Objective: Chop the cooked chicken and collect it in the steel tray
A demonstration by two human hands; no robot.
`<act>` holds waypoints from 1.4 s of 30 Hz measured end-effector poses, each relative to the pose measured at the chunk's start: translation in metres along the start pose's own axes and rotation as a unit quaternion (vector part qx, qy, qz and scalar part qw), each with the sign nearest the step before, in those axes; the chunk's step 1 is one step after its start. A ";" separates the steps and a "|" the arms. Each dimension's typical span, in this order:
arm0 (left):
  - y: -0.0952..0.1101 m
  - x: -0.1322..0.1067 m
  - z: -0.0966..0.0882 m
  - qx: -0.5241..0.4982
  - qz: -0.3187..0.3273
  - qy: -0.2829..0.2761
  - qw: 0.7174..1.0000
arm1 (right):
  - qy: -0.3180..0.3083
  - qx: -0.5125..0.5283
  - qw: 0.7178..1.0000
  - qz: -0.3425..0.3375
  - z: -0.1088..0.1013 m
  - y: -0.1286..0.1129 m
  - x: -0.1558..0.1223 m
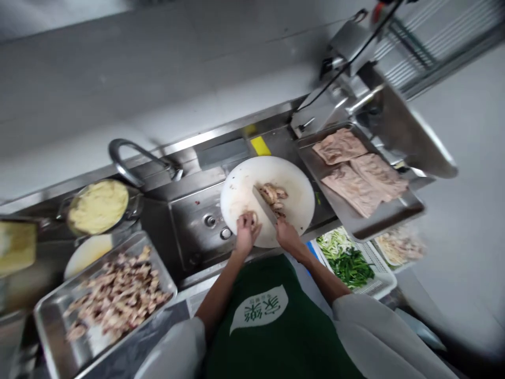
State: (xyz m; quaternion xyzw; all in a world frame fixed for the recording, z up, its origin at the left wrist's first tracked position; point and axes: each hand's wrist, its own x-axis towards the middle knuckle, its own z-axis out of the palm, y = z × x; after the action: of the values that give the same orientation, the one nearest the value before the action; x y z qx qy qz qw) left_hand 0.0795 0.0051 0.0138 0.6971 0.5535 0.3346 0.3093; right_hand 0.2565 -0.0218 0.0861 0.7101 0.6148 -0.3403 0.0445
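A round white cutting board (240,184) lies across the sink edge in front of me. My right hand (287,234) is wrapped round the handle of a cleaver (264,205), whose blade points away and to the left on the board. Against the blade's right side lie cut pieces of brownish meat (274,195). On the board's near left part, my left hand (248,231) has its fingers curled over a small pale piece of meat (254,217), mostly hidden beneath them.
To the left are a metal tray (90,342) of chopped meat, a pot (130,205) of pale yellow food and a faucet (126,163). Right, a tray (359,229) carries flat meat slabs above a white basket (384,279) of cut greens. A yellow sponge (260,146) sits behind the board.
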 end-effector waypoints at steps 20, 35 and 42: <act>-0.023 -0.016 -0.005 -0.060 0.081 0.002 0.995 | -0.021 -0.070 0.996 -0.058 0.011 -0.062 0.013; -0.027 0.019 -0.007 0.015 0.083 -0.057 0.995 | 0.050 -0.041 0.994 0.083 -0.023 -0.016 -0.015; -0.027 -0.018 -0.006 -0.006 0.038 0.062 0.997 | 0.085 -0.036 0.995 0.021 -0.005 -0.050 -0.013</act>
State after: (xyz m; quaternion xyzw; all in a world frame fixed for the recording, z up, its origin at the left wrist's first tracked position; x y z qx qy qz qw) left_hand 0.0565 -0.0069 -0.0061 0.6934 0.5430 0.3919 0.2660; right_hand 0.2137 -0.0183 0.1145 0.7476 0.6127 -0.2554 0.0245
